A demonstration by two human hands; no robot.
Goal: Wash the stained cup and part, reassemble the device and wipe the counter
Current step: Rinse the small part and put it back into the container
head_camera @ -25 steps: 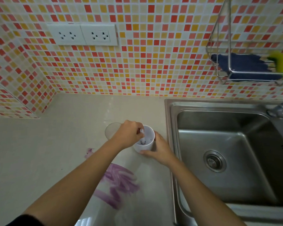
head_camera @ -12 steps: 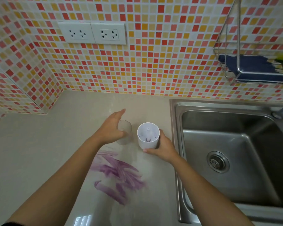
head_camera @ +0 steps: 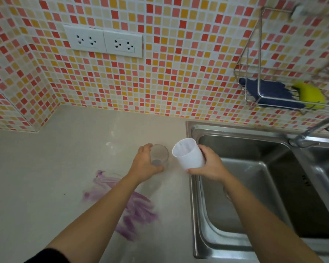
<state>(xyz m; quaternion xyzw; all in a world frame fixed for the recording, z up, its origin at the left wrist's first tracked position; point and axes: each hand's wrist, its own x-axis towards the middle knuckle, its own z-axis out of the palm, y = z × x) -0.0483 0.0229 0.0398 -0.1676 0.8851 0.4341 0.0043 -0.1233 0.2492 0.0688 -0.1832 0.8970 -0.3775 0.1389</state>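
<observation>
A clear plastic cup (head_camera: 160,154) stands upright on the beige counter (head_camera: 46,177), and my left hand (head_camera: 143,165) wraps around its left and near side. My right hand (head_camera: 209,164) grips a white cylindrical cup (head_camera: 188,156), lifted and tilted so its open mouth faces up and left, right at the sink's left rim. Purple smears (head_camera: 133,207) stain the counter in front of both cups, partly under my left forearm.
A steel sink (head_camera: 254,186) lies to the right with a tap (head_camera: 311,130) at its back. On the tiled wall a wire rack (head_camera: 254,76) holds a dark blue cloth (head_camera: 270,93) and a yellow sponge (head_camera: 310,93). Two sockets (head_camera: 104,41) sit above the counter.
My left hand left the white cup's inside, moved left and closed around the clear cup. My right hand lifted and tilted the white cup off the counter.
</observation>
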